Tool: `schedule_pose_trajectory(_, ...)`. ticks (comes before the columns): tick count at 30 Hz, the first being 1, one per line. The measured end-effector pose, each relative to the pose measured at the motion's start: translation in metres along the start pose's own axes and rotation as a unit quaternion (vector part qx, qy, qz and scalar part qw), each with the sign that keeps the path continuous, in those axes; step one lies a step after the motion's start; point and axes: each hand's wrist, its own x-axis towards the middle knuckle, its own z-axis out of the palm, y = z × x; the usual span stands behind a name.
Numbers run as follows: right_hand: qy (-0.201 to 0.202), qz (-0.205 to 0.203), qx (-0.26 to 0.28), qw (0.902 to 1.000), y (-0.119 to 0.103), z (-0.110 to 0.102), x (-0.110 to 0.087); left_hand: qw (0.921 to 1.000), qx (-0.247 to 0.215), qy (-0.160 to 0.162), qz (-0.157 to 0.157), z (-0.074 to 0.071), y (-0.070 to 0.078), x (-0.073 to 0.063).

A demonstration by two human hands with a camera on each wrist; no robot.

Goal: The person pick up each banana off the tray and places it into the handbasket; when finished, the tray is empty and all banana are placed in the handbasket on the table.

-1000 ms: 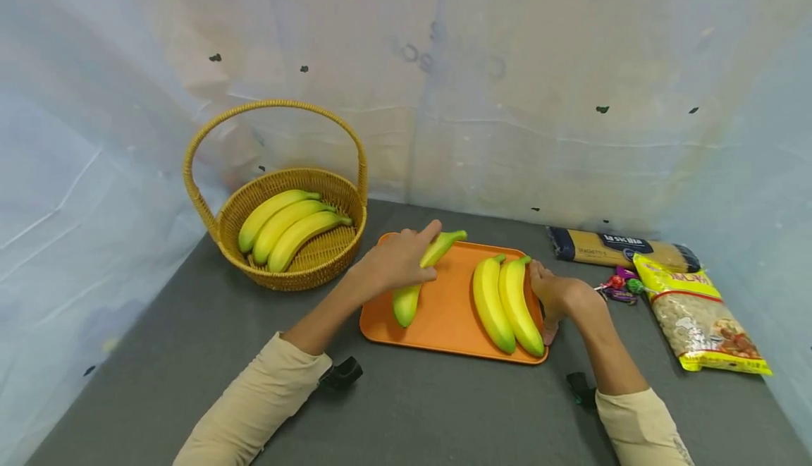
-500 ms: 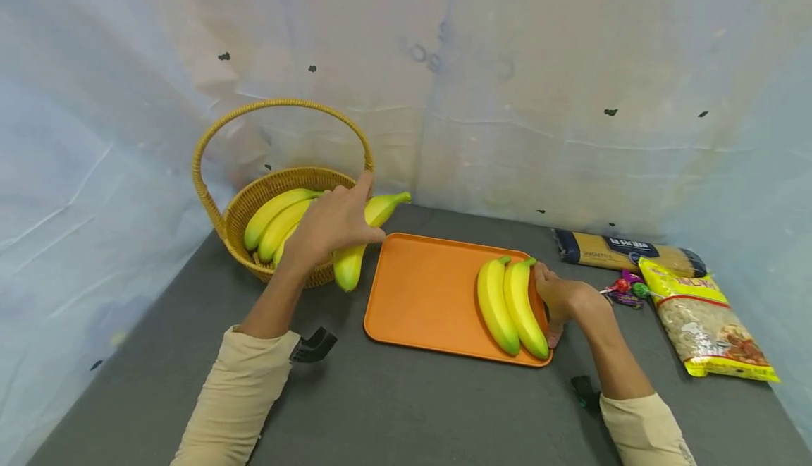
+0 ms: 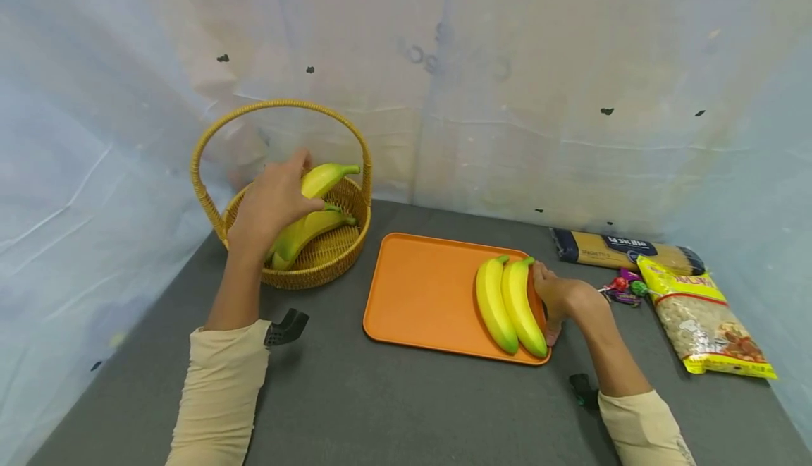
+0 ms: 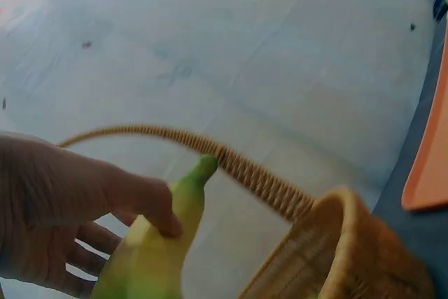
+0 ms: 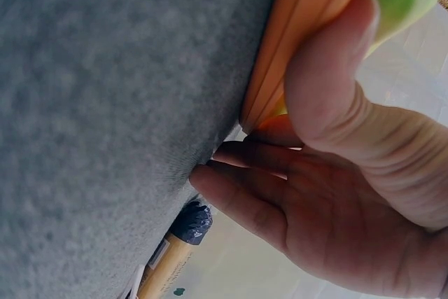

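Over the wicker basket (image 3: 326, 272), my left hand (image 3: 266, 201) grips a banana (image 3: 325, 177), thumb on one side near its stem. The left wrist view shows the banana's green stem (image 4: 204, 168) close to the basket's handle (image 4: 252, 176). Other bananas (image 3: 314, 232) lie inside the basket, partly hidden by the hand. On the orange tray (image 3: 419, 297), two bananas (image 3: 495, 304) lie side by side at the right end. My right hand (image 3: 558, 300) rests at the tray's right edge. Its thumb (image 5: 329, 75) presses the rim, and its fingers (image 5: 238, 201) reach out fairly straight beside it.
To the right of the tray lie a spaghetti pack (image 3: 624, 251), several wrapped sweets (image 3: 624, 286) and a yellow-ended bag (image 3: 707, 321) of pale flakes or grain. Plastic sheeting (image 3: 482, 99) hangs behind the grey tabletop (image 3: 412, 409). The basket's tall handle (image 3: 279, 103) arches over its opening.
My left hand has lifted a banana from the tray's left part and carried it left over the basket. My right hand stays at the tray's right edge.
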Motion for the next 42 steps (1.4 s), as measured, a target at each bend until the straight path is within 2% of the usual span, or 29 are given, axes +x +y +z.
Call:
schedule_pose_trajectory(8, -0.003, -0.008, -0.017, 0.9998, 0.020, 0.003, 0.021, 0.9981, 0.036, 0.051, -0.003, 0.004, -0.036, 0.011)
schedule_pose_trajectory(10, -0.004, -0.008, -0.020, 0.9998, 0.019, 0.002, 0.021, 0.9982, 0.031, 0.051, -0.011, 0.007, -0.044, 0.016)
schedule_pose_trajectory(16, -0.001, -0.001, -0.016, 0.9999, -0.002, -0.001, 0.002, 0.9981, 0.019, 0.054, -0.023, 0.024, -0.066, 0.028)
schedule_pose_trajectory(22, 0.002, 0.005, -0.008, 1.0000, -0.003, 0.002, -0.002, 0.9969, -0.017, 0.053, -0.055, 0.043, -0.085, 0.025)
schedule_pose_trajectory(27, 0.002, 0.007, -0.002, 1.0000, -0.003, 0.003, -0.002, 0.9959, -0.021, 0.040, -0.079, 0.048, -0.096, 0.024)
schedule_pose_trajectory(31, 0.003, 0.005, -0.007, 1.0000, -0.005, 0.001, -0.001, 0.9953, -0.021, 0.040, -0.086, 0.045, -0.097, 0.026)
schedule_pose_trajectory(35, 0.004, 0.006, -0.004, 1.0000, -0.006, 0.002, 0.001, 0.9950, -0.016, 0.038, -0.091, 0.047, -0.089, 0.027)
schedule_pose_trajectory(39, 0.003, 0.007, 0.008, 0.9999, -0.007, 0.003, 0.001, 0.9961, -0.004, 0.047, -0.074, 0.049, -0.073, 0.028)
schedule_pose_trajectory(42, 0.004, 0.011, 0.008, 0.9999, -0.007, 0.002, -0.001, 0.9972, 0.011, 0.050, -0.054, 0.050, -0.055, 0.030)
